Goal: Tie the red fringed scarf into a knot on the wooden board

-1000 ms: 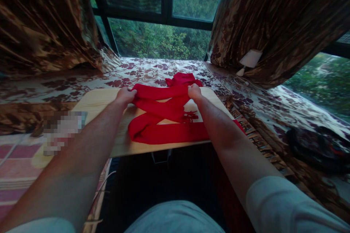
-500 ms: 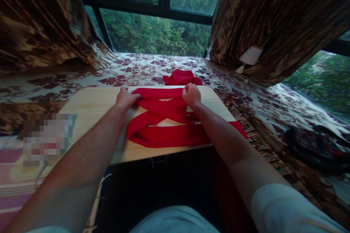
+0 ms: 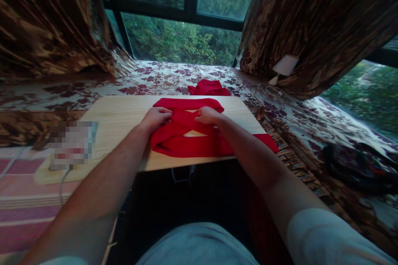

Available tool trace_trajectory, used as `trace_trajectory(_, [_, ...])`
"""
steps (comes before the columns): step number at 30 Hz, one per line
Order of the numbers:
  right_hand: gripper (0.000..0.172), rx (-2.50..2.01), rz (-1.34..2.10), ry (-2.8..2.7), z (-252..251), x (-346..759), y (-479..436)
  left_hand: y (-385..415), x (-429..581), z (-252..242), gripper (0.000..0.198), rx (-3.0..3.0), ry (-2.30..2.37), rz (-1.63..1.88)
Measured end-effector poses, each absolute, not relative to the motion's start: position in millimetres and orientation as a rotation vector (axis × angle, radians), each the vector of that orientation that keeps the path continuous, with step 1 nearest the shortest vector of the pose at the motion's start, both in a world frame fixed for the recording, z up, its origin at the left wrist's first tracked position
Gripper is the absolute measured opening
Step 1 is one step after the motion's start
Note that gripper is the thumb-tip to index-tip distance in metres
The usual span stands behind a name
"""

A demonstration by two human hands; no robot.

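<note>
Left: open lane over bare wood on the table (image 3: 115, 112), between left forearm (image 3: 105, 178) and the pixelated item (image 3: 73, 145) at the left edge; a cord (image 3: 64, 184) trails from that item. Right: bare strip beyond right hand (image 3: 207, 116), cut off at the near corner by the scarf (image 3: 192, 147). Centre: obstructed; scarf bands cross, left hand (image 3: 157, 117) and right hand at them, small wood gaps between. Near edge: right forearm (image 3: 248, 140) bars low passage. Far edge: red cloth (image 3: 208, 87) just beyond; lamp (image 3: 286, 65) well apart.
</note>
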State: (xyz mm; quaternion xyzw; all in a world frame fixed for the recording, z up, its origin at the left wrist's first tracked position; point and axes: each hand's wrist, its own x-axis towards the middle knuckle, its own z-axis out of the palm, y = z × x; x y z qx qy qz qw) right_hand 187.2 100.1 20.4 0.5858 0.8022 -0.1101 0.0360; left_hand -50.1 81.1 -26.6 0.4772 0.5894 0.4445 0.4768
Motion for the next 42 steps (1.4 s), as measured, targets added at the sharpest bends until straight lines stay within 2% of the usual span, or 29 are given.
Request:
trace_trajectory(3, [0.027, 1.884, -0.391, 2.534, 24, 183, 98, 78, -49, -27, 0.022, 1.155, 1.446, 1.148])
trace_trajectory(7, [0.021, 1.912, -0.923, 2.590, 19, 179, 97, 78, -51, -29, 0.024, 1.076, 1.440, 1.217])
trace_trajectory(9, [0.023, 1.840, -1.028, 2.570, 14, 178, 97, 79, -52, -31, 0.025, 1.076, 1.464, 1.209])
trace_trajectory(11, [0.021, 1.793, -0.847, 2.541, 12, 178, 94, 82, -54, -34, 0.025, 1.174, 1.522, 1.165])
trace_trajectory(15, [0.031, 1.914, -0.223, 2.657, 17, 175, 70, 86, -58, -44, 0.029, 1.406, 1.661, 1.086])
trace_trajectory(17, [0.024, 1.810, -0.020, 2.875, 23, 172, 49, 86, -61, -47, 0.037, 1.461, 1.747, 1.141])
trace_trajectory(19, [0.022, 1.482, -0.060, 3.037, 26, 168, 24, 84, -64, -47, 0.037, 1.503, 1.827, 1.233])
trace_trajectory(21, [0.033, 1.087, -0.131, 3.053, 25, 163, -2, 78, -65, -43, 0.032, 1.558, 1.828, 1.341])
trace_trajectory(24, [0.050, 0.862, 0.114, 2.986, 16, 155, -37, 66, -65, -33, 0.035, 1.684, 1.553, 1.416])
trace_trajectory(27, [0.034, 0.865, 0.266, 2.978, 8, 150, -59, 57, -61, -28, 0.043, 1.750, 1.219, 1.184])
trace_trajectory(29, [0.026, 0.856, 0.266, 2.995, 6, 148, -64, 55, -58, -29, 0.048, 1.748, 1.139, 1.019])
trace_trajectory(30, [0.027, 0.850, 0.255, 3.002, 6, 148, -64, 55, -56, -29, 0.051, 1.741, 1.124, 0.969])
trace_trajectory(34, [0.044, 0.809, 0.155, 3.006, 6, 150, -54, 60, -53, -31, 0.053, 1.683, 1.092, 0.920])
trace_trajectory(39, [0.019, 0.819, -0.022, 2.987, 11, 151, -57, 62, -52, -31, 0.056, 1.541, 1.078, 0.927])
trace_trajectory(42, [0.018, 0.945, -0.265, 2.927, 24, 149, -66, 61, -51, -34, 0.061, 1.466, 1.069, 0.928])
